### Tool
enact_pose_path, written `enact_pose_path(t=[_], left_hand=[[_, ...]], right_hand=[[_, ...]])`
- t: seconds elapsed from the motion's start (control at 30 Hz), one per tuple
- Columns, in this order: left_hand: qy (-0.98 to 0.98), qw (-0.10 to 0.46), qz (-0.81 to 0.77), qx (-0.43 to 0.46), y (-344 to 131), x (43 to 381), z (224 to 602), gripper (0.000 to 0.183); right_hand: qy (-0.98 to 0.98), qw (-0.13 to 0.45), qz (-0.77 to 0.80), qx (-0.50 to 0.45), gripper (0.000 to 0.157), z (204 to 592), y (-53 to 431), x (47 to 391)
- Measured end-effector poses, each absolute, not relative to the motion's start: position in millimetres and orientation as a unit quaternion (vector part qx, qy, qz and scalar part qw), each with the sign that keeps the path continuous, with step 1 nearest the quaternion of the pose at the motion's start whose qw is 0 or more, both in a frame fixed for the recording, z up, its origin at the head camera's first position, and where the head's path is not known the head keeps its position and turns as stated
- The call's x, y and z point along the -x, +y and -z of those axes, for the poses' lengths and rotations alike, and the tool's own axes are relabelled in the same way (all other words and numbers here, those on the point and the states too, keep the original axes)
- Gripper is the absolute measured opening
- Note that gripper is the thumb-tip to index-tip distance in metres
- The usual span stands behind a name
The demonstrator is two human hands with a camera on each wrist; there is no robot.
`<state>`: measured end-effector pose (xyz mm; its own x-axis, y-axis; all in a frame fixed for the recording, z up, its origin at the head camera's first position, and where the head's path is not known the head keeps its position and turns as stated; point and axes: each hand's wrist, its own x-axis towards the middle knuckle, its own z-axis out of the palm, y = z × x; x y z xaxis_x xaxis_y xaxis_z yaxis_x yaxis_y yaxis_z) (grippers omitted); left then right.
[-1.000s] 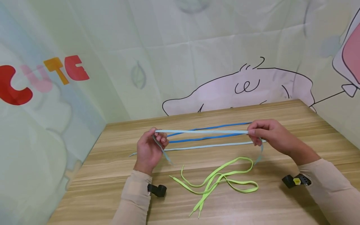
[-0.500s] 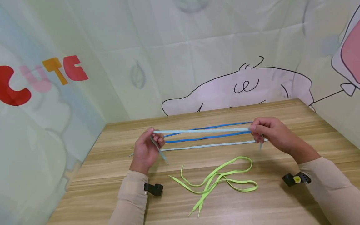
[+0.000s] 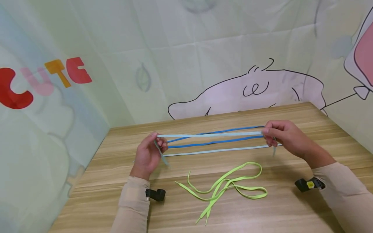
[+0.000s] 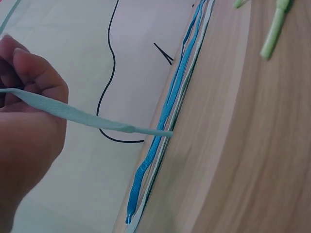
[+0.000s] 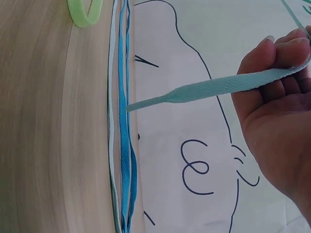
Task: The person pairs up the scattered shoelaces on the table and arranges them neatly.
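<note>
A light blue shoelace (image 3: 209, 135) is stretched level above the table between both hands. My left hand (image 3: 148, 154) pinches it near one end, and the short tail (image 4: 82, 115) with its tip hangs past the fingers. At the other end my right hand (image 3: 284, 136) pinches it between thumb and fingers, its tail (image 5: 209, 90) dangling below. Behind and beneath, blue laces (image 3: 215, 142) lie stretched side to side on the table. Nearer to me, another light blue lace (image 3: 218, 151) runs almost parallel to them. The hands partly hide the ends of these laces.
A yellow-green shoelace (image 3: 218, 191) lies in loose loops on the wooden table (image 3: 96, 194), in front of the hands. A printed cloth backdrop (image 3: 145, 48) stands behind the table's far edge and along its left side.
My left hand has shifted slightly left and my right hand slightly right and up, drawing the held light blue lace wider and leaving shorter tails. The laces on the table have not moved.
</note>
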<state>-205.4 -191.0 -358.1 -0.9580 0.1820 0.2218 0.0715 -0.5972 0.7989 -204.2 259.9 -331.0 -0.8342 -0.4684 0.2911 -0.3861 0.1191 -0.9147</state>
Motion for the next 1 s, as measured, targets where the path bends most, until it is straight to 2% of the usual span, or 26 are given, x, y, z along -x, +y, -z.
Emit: enact_pose_path(t=[0.47, 1.0], left_hand=[[0.541, 0.023, -0.830, -0.134, -207, 205, 356, 0.031], [0.663, 0.071, -0.741, -0.081, -228, 208, 355, 0.030]], right_hand=[[0.792, 0.015, 0.563, 0.238, 0.030, 330, 265, 206], [0.815, 0.011, 0.535, 0.223, 0.036, 333, 274, 210]])
